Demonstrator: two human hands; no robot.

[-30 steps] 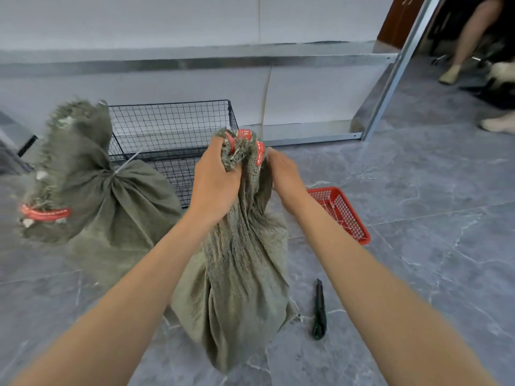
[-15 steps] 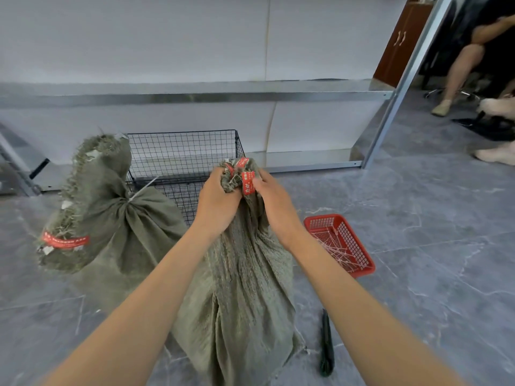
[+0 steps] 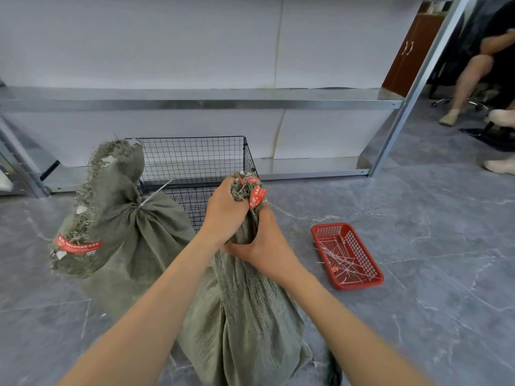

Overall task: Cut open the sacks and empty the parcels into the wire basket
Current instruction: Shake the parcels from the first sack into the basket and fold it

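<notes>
head view. the near sack (image 3: 245,316), a grey-green woven bag, stands upright on the grey floor (image 3: 418,302) at the centre of the frame, its body running down towards six o'clock between the two forearms. the left hand (image 3: 225,215) is closed round the bunched neck of this sack, fingers curled tight over the cloth. the right hand (image 3: 267,246) sits just below and at four o'clock of the left, touching it, its fingers curled into the same gathered neck. a red label (image 3: 257,195) and frayed fibres stick out above both hands at twelve o'clock. the wire basket (image 3: 195,162), black mesh, stands at twelve o'clock of the hands, just behind the sack's neck; whether they touch cannot be told. a second sack (image 3: 133,232) stands at nine o'clock of the left hand, against the basket's front, its neck cinched by a white zip tie (image 3: 156,192) and its frayed mouth flopped over to the left, bearing its own red strip (image 3: 78,245). a red tray (image 3: 347,254) holding loose white ties lies on the floor at three o'clock of the right hand, apart from it. a dark slim tool (image 3: 333,369), partly hidden, lies at the sack's foot at five o'clock. a metal shelf (image 3: 195,100) spans the back; a seated person's legs (image 3: 471,79) show at two o'clock.
</notes>
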